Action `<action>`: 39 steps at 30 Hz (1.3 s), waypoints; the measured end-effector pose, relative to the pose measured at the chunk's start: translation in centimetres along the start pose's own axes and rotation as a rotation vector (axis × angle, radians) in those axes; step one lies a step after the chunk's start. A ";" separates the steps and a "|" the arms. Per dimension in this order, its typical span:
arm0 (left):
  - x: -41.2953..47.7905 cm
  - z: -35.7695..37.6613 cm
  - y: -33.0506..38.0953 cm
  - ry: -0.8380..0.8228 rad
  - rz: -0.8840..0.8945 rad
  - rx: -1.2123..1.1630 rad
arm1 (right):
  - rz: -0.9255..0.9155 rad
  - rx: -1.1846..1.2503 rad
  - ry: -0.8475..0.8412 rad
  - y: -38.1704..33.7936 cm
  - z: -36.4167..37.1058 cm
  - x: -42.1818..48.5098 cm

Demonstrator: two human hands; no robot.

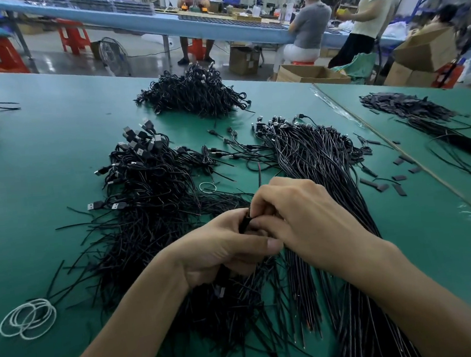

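Note:
My left hand (220,247) and my right hand (302,218) meet over the middle of a green table (44,165). Both pinch a small black cable end (245,224) between their fingertips; most of it is hidden by the fingers. Under my hands lies a heap of black USB cables (150,185) with plugs pointing up at the left. A long bundle of black wires (320,166) runs from the far right toward me beneath my right wrist.
Another cable pile (194,94) sits at the table's far side. White rubber bands (28,318) lie near left. Short black sleeve pieces (384,186) are scattered at the right, by a seam to a second table. People work at a blue bench behind, near cardboard boxes (310,73).

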State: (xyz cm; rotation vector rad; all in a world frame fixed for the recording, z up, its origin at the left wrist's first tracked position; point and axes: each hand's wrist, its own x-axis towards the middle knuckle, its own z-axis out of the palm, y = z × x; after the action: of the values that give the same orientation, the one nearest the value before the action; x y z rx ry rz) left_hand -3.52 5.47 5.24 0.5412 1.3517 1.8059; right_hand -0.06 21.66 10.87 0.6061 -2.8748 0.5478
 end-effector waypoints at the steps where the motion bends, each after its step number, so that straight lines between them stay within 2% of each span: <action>1: 0.0 0.1 0.0 0.018 0.013 -0.018 | 0.007 -0.004 0.012 0.1 0.2 -0.1; 6: 0.7 0.4 0.4 0.157 0.066 -0.257 | 0.067 0.100 0.160 1.0 1.0 -0.1; 10: 1.0 0.6 0.1 0.251 0.235 -0.214 | 0.180 0.289 0.303 1.6 2.0 0.0; 14: 1.3 0.5 -0.7 0.371 0.369 0.070 | 0.290 0.688 0.300 1.8 2.7 0.0; 17: 1.3 0.2 -0.9 0.501 0.510 0.488 | 0.341 0.993 0.219 2.0 2.6 -0.4; 20: 1.1 -0.5 -0.8 0.688 0.607 0.881 | 0.372 1.061 0.157 2.1 2.1 -0.7; 22: 0.9 -0.7 -0.8 0.749 0.597 0.957 | 0.368 1.070 0.153 2.2 2.0 -0.7; 27: 0.5 -0.2 -0.8 0.616 0.441 0.780 | 0.339 1.072 0.175 1.7 2.1 -0.4; 34: 0.5 0.6 0.4 0.550 0.435 0.136 | 0.413 1.219 0.115 1.3 3.6 -0.5; 37: 0.4 1.0 0.4 0.505 0.401 0.078 | 0.384 1.204 0.088 1.3 4.1 -0.5; 39: 0.2 1.1 0.6 0.482 0.374 0.075 | 0.290 1.161 0.068 1.2 3.9 -0.6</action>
State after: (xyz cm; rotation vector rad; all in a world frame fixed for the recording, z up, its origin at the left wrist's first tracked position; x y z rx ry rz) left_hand -3.09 6.22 6.16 0.4325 1.7323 2.2999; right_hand -0.30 21.42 6.75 0.2321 -2.3146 2.2330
